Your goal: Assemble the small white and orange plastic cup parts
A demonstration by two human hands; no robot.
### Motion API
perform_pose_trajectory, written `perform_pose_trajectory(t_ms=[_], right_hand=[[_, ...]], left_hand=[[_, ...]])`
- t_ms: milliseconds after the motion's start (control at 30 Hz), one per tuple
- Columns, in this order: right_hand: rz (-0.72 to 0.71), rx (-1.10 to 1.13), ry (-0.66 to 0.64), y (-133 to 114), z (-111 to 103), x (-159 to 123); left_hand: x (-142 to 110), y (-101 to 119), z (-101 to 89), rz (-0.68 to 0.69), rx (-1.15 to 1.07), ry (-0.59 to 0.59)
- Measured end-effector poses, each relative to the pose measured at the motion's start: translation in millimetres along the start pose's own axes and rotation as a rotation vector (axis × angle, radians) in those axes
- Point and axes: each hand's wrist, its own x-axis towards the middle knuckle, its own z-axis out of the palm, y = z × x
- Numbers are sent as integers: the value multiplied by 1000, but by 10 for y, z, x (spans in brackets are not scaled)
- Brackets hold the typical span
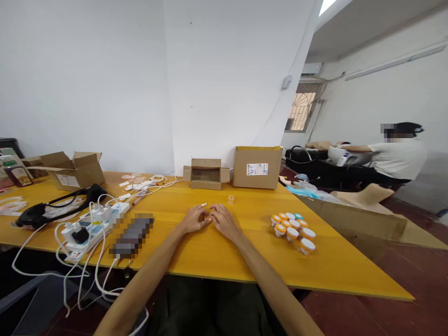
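Note:
My left hand (194,219) and my right hand (224,220) rest together on the yellow table (245,256), fingertips meeting around a small orange-and-white thing (207,218) that I cannot make out. Both hands have their fingers curled in a pinch. Just beyond the fingers lie a small white piece (204,204) and a tiny clear cup (230,199). To the right of my right hand stands a cluster of several small jars (293,228) with orange and white lids.
Cardboard boxes stand at the table's back: an open small one (206,173), a closed one (257,166), an open one at left (72,171). A power strip with white cables (89,228) and black goggles (52,205) lie left. Another person (395,156) sits far right.

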Motion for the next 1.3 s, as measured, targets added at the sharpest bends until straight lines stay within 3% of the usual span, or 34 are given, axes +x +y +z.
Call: perform_pose_trajectory(t_ms=[1300], right_hand=[[-130,-182,-9,-122,-42,-35]], left_hand=[[23,-33,39,8,-28,-2]])
